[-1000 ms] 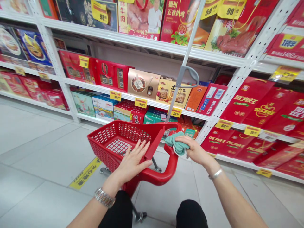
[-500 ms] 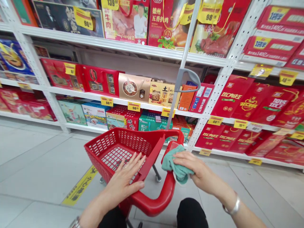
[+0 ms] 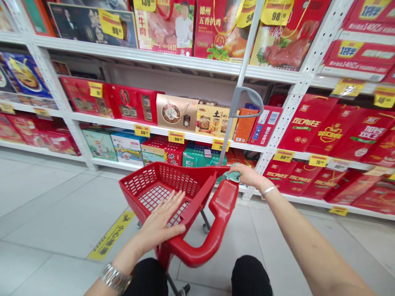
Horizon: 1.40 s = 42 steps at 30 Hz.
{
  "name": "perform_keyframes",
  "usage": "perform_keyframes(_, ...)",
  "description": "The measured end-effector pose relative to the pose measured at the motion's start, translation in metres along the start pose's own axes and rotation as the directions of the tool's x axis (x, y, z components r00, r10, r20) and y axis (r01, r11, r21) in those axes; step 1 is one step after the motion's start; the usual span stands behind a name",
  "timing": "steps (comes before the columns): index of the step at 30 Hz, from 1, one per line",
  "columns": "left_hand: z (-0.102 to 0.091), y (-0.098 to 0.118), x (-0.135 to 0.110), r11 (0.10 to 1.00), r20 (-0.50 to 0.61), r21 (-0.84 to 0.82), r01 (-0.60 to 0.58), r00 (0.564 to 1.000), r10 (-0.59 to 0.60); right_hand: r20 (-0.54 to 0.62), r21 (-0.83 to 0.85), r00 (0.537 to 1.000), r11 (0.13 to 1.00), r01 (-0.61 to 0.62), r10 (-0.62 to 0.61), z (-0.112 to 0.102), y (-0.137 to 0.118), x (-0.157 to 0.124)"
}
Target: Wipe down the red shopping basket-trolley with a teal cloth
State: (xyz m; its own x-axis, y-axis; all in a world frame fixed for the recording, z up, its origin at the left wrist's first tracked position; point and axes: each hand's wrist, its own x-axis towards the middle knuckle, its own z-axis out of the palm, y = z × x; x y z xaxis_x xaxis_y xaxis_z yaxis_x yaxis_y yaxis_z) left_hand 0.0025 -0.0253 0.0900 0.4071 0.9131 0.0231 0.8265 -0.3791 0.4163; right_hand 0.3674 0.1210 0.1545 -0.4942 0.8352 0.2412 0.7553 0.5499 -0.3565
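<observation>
In front of me stands a red plastic shopping cart (image 3: 173, 176) with a perforated basket and a thick looped handle (image 3: 212, 242). My left hand (image 3: 163, 216) lies with fingers stretched out over the basket's near edge, its thumb by the base of the handle. At the far corner of the handle, my right hand (image 3: 245, 174) is closed around a green cloth (image 3: 232, 176), pressing it on the red surface. Most of the cloth is hidden under the fingers. A grey pole with a hooked clip (image 3: 247, 102) rises behind the handle.
White shelving (image 3: 173, 57) with boxed foods and yellow price tags runs behind the cart. A yellow floor strip (image 3: 112, 236) lies left of the cart on grey tiles. My knees (image 3: 251, 275) are below the handle.
My right hand has slid the cloth forward along the handle to its far corner, uncovering the flat panel. My left hand stays by the basket edge. The view has shifted slightly.
</observation>
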Motion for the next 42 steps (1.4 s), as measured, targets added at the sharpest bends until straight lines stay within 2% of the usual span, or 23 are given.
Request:
perform_keyframes(5, 0.003, -0.048, 0.027, 0.994, -0.099, -0.022, 0.108, 0.989, -0.109, 0.035, 0.008, 0.999, 1.0, -0.019, 0.018, 0.0, -0.015, -0.011)
perform_keyframes(9, -0.008, -0.079, 0.045, 0.978, -0.181, -0.084, 0.192, 0.962, -0.204, 0.0, 0.068, 0.998, 0.996, 0.064, -0.064, 0.001, -0.03, -0.045)
perform_keyframes(13, -0.032, -0.089, 0.046, 0.938, -0.345, -0.083, 0.336, 0.873, -0.344, -0.092, 0.167, 0.986, 0.974, 0.152, -0.138, 0.008, -0.055, -0.091)
perform_keyframes(15, -0.045, -0.089, 0.041, 0.931, -0.401, -0.128, 0.341, 0.841, -0.363, -0.126, 0.215, 0.98, 0.96, 0.181, -0.157, 0.015, -0.07, -0.111)
perform_keyframes(17, -0.056, -0.088, 0.034, 0.919, -0.398, -0.245, 0.309, 0.832, -0.386, -0.152, 0.248, 0.975, 0.949, 0.196, -0.162, 0.022, -0.085, -0.128)
perform_keyframes(19, -0.065, -0.085, 0.026, 0.904, -0.392, -0.315, 0.29, 0.828, -0.402, -0.156, 0.263, 0.975, 0.944, 0.198, -0.161, 0.029, -0.1, -0.14)
perform_keyframes(21, -0.071, -0.074, 0.019, 0.925, -0.422, -0.248, 0.286, 0.828, -0.369, -0.157, 0.264, 0.972, 0.941, 0.211, -0.174, 0.035, -0.117, -0.147)
perform_keyframes(23, -0.072, -0.053, 0.016, 0.959, -0.468, -0.117, 0.258, 0.837, -0.283, -0.159, 0.261, 0.968, 0.937, 0.232, -0.195, 0.041, -0.134, -0.147)
perform_keyframes(25, -0.067, -0.02, 0.019, 0.988, -0.48, -0.025, 0.156, 0.865, -0.148, -0.169, 0.263, 0.964, 0.933, 0.246, -0.206, 0.049, -0.151, -0.143)
perform_keyframes(27, -0.055, 0.016, 0.028, 1.0, -0.4, 0.008, 0.022, 0.916, -0.017, -0.193, 0.275, 0.952, 0.919, 0.284, -0.236, 0.058, -0.165, -0.137)
perform_keyframes(29, -0.042, 0.046, 0.039, 0.993, -0.237, 0.063, -0.097, 0.965, 0.11, -0.24, 0.283, 0.918, 0.881, 0.378, -0.317, 0.067, -0.174, -0.132)
perform_keyframes(31, -0.034, 0.062, 0.051, 0.985, -0.171, 0.152, -0.078, 0.98, 0.104, -0.28, 0.264, 0.871, 0.839, 0.475, -0.405, 0.076, -0.176, -0.131)
perform_keyframes(33, -0.032, 0.064, 0.06, 0.969, -0.153, 0.248, -0.021, 0.986, 0.061, -0.301, 0.224, 0.849, 0.833, 0.506, -0.435, 0.082, -0.172, -0.135)
perform_keyframes(38, -0.044, 0.044, 0.078, 0.924, -0.098, 0.382, -0.028, 0.993, 0.071, -0.349, 0.172, 0.876, 0.896, 0.409, -0.333, 0.082, -0.143, -0.155)
perform_keyframes(40, -0.049, 0.036, 0.082, 0.916, -0.118, 0.401, -0.007, 0.991, 0.059, -0.391, 0.196, 0.878, 0.907, 0.373, -0.277, 0.078, -0.125, -0.166)
perform_keyframes(42, -0.051, 0.029, 0.083, 0.912, -0.183, 0.41, 0.014, 0.981, 0.067, -0.44, 0.245, 0.88, 0.919, 0.309, -0.179, 0.073, -0.105, -0.176)
